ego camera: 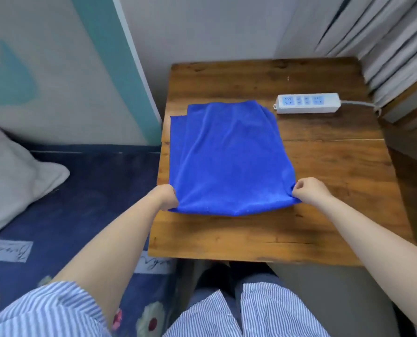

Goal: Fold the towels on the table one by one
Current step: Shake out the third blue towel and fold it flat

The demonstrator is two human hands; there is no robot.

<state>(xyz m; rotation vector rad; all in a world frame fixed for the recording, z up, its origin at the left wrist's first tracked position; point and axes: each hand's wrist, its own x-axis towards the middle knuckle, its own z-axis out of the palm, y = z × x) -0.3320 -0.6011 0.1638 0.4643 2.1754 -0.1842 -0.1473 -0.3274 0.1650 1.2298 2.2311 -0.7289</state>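
My left hand (166, 197) pinches the near-left corner of the blue towel (229, 161), fingers curled tight round the cloth, and my right hand (308, 191) pinches the near-right corner the same way, thumb on top. The towel is soft, short-pile microfibre w/ a slight sheen, lying on the left-centre of the wooden table (324, 227) in at least two layers (a lower layer's edge sticks out along the far-left side), roughly rectangular, shallow creases running lengthwise. The near edge bulges a little between my hands. Table top is worn, knotty brown planks w/ a seam across the middle. Just beyond the towel's far-right corner sits a white plastic power strip (308, 103), its grey cord trailing right toward the pleated grey curtain (377, 40). Left of the table: a bed w/ a dark blue printed sheet (81, 186) and a pale pillow (13, 171).
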